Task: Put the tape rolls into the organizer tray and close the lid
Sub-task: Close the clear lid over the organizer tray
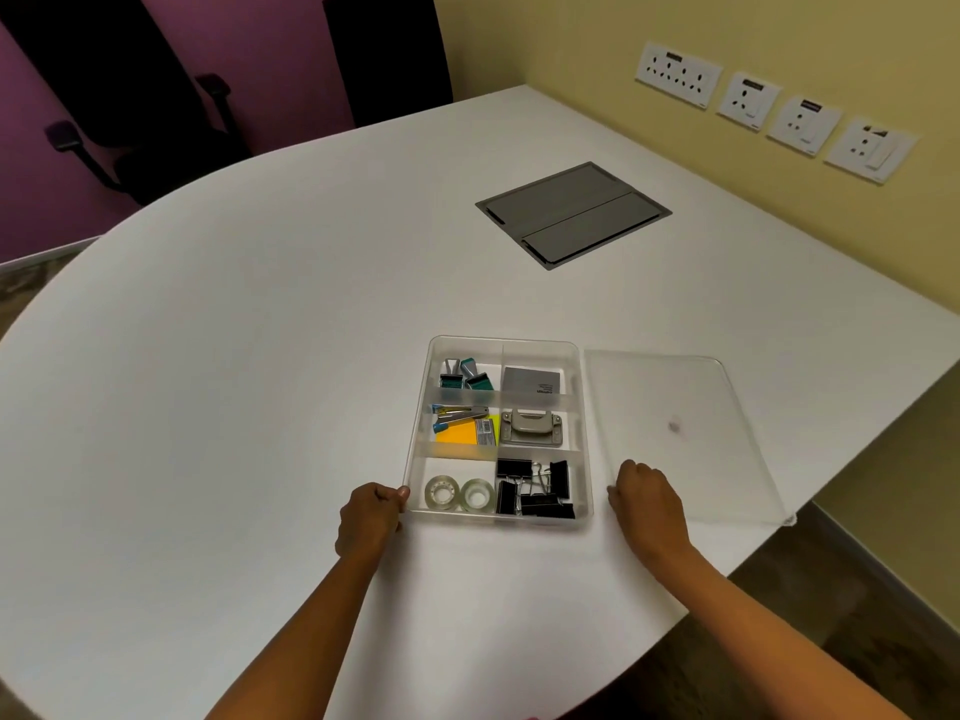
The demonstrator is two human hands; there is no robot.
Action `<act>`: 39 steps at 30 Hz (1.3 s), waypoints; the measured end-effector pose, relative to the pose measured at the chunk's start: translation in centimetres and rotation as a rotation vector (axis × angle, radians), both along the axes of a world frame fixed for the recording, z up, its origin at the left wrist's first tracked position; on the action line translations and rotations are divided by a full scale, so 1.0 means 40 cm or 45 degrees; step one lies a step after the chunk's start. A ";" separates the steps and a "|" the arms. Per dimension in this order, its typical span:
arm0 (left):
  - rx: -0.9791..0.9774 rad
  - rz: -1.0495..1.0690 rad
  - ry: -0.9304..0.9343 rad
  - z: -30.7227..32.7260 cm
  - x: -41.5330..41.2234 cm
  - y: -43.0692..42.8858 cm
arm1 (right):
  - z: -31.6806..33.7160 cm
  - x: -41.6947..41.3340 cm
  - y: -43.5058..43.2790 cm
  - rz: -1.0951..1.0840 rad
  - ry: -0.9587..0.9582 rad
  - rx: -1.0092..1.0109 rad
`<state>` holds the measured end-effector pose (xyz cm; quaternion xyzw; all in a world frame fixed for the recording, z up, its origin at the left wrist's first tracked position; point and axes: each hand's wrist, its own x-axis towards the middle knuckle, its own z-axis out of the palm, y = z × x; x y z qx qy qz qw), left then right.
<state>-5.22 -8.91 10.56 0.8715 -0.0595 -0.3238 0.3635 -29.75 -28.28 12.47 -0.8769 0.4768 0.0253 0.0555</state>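
A clear plastic organizer tray stands open on the white table. Two clear tape rolls lie side by side in its near-left compartment. The clear lid lies flat on the table just right of the tray. My left hand is curled against the tray's near-left corner, thumb on the rim. My right hand rests with bent fingers on the lid's near-left edge, beside the tray's near-right corner; whether it grips the lid is unclear.
Other compartments hold black binder clips, a hole punch, yellow sticky notes, staplers and a grey card. A grey cable hatch sits flush in the table further back. Table edge runs close on the right; dark chairs stand at the far left.
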 end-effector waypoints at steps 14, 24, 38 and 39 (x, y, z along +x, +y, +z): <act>-0.032 -0.003 0.026 0.000 0.001 0.006 | 0.284 -0.003 0.060 -0.131 -1.054 -0.583; -0.027 0.004 0.002 0.011 -0.008 0.007 | 0.244 0.035 0.103 -0.703 -1.763 0.243; -0.001 -0.043 -0.024 0.017 -0.039 0.011 | -0.025 0.008 0.142 -1.309 -1.440 0.859; -0.006 -0.028 -0.015 0.017 -0.041 0.011 | -0.029 0.010 0.143 -1.273 -1.395 0.822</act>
